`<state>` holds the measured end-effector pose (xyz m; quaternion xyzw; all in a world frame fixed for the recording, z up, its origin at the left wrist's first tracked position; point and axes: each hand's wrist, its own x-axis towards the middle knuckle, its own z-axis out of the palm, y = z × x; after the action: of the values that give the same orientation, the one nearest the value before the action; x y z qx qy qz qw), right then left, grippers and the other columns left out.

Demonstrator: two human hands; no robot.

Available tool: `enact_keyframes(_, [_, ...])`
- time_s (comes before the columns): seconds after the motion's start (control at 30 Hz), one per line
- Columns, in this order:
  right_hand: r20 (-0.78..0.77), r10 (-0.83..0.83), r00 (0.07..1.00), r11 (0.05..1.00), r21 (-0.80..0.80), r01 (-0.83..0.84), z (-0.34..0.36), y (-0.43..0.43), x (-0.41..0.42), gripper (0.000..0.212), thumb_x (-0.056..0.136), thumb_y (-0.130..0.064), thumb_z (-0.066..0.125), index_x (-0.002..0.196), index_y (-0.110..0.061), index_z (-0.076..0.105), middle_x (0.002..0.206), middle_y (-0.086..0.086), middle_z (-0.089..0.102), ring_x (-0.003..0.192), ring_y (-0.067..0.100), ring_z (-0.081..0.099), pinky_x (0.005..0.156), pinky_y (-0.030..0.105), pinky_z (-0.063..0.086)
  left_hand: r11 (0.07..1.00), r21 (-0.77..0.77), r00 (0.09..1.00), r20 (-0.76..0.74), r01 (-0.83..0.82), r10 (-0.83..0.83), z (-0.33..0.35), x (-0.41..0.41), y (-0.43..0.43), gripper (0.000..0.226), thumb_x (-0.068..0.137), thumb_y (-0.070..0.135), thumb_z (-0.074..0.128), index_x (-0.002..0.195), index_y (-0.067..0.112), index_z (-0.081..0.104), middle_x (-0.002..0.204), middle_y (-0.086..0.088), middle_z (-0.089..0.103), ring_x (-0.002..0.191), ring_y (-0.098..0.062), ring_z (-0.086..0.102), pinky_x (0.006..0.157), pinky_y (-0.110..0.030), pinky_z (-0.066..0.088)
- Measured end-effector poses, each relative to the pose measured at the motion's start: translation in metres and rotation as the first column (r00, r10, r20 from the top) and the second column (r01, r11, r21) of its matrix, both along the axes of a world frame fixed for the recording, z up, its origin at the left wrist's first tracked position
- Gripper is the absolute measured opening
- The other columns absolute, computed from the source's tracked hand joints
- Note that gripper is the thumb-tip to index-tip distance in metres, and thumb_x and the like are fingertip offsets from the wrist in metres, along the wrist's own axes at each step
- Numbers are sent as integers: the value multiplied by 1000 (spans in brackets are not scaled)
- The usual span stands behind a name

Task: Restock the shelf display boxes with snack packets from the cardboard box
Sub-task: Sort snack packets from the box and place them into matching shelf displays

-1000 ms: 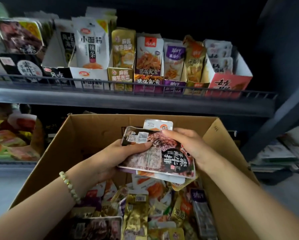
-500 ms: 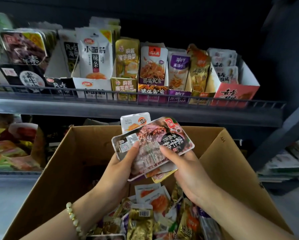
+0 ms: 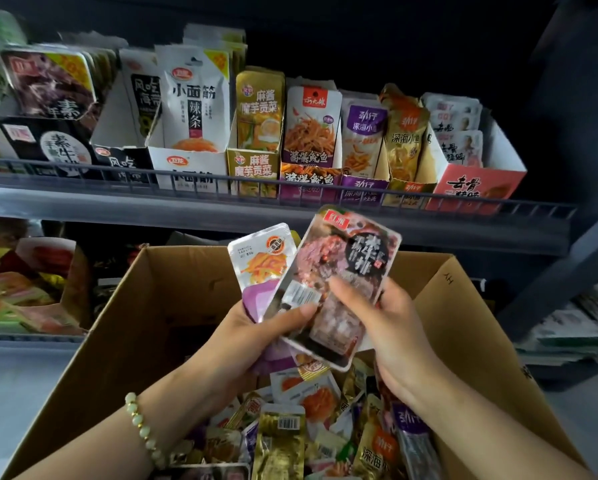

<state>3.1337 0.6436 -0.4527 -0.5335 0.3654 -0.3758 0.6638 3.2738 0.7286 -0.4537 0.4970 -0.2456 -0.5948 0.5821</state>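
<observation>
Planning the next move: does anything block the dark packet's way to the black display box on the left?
Nothing visible does. Open air lies between the dark packet and the black display box; only the wire rail runs along the box's front.

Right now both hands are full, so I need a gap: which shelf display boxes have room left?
The seaweed box, between the black box and the spicy-strip box, shows bare room in front. The narrow boxes rightward look packed.
</observation>
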Motion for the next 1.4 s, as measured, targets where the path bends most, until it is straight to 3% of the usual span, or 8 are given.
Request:
enact_keyframes(0.2, [-37, -72, 997, 997, 11, 73, 10, -19, -7, 30, 80, -39, 63, 100, -17, 67, 94, 1, 76, 86, 19, 73, 74, 31, 56, 997, -29, 995, -62, 71, -73, 3, 4, 0, 38, 71, 19, 66, 108, 10, 65, 99, -12, 74, 81, -22, 74, 64, -28, 59])
enact_keyframes(0.37, [96, -273, 957, 962, 14, 273, 22, -43, -23, 26, 89, -17, 63, 115, -15, 62, 105, 2, 73, 92, 21, 72, 71, 35, 58, 968, -73, 971, -27, -239, 237, -2, 18, -4, 43, 73, 18, 67, 115, 11, 62, 103, -6, 74, 94, -21, 72, 73, -29, 60])
enact_keyframes(0.6, [-382, 27, 924, 955, -262, -136, 8, -23, -12, 8, 93, -25, 56, 99, -30, 57, 100, -6, 69, 78, -5, 66, 64, 14, 52, 924, -202, 916, 177, -325, 360, -6, 8, -4, 22, 88, 23, 58, 110, 22, 63, 101, 4, 75, 92, -12, 72, 69, -22, 58])
enact_keyframes(0.83, [-197, 286, 938, 951, -58, -303, -2, -7, 3, 50, 90, -44, 37, 136, -29, 46, 131, -4, 50, 99, 15, 55, 67, 22, 56, 974, -213, 926, 349, -71, 144, -22, -3, -5, 45, 81, 43, 55, 119, 22, 61, 111, 3, 71, 106, -12, 66, 88, -28, 53])
enact_keyframes(0.97, [-286, 265, 921, 936, -152, -317, -6, -12, 2, 34, 98, -17, 47, 128, -32, 54, 118, 1, 49, 84, 3, 57, 67, 21, 54, 983, -105, 932, 318, -149, 175, -25, -1, -5, 29, 77, 26, 71, 103, 14, 65, 93, -3, 75, 90, -21, 70, 80, -31, 57])
enact_keyframes(1.07, [-390, 120, 913, 923, -295, -247, -3, -22, -3, 28, 95, -23, 56, 116, -40, 61, 103, -1, 58, 70, 5, 55, 65, 19, 48, 978, 23, 961, 187, -209, 201, -26, 1, -6, 25, 81, 12, 72, 105, 11, 65, 92, -8, 75, 87, -27, 72, 83, -44, 57])
enact_keyframes(1.17, [-434, -44, 900, 910, -390, -144, -1, -34, -9, 47, 80, -37, 71, 123, -40, 52, 116, -14, 54, 92, 3, 55, 78, 18, 47, 981, 18, 971, 144, -196, 191, -21, 3, -7, 24, 83, 9, 70, 105, 17, 63, 87, -2, 76, 78, -18, 73, 61, -27, 58])
enact_keyframes(1.4, [-131, 207, 969, 962, -152, -226, 2, -40, -10, 85, 62, -27, 78, 136, -43, 37, 125, -2, 61, 113, 11, 61, 98, 39, 50, 999, -18, 980, 193, -45, 48, -12, 5, -4, 44, 70, 21, 75, 111, 21, 61, 95, 3, 76, 88, -16, 72, 76, -30, 55])
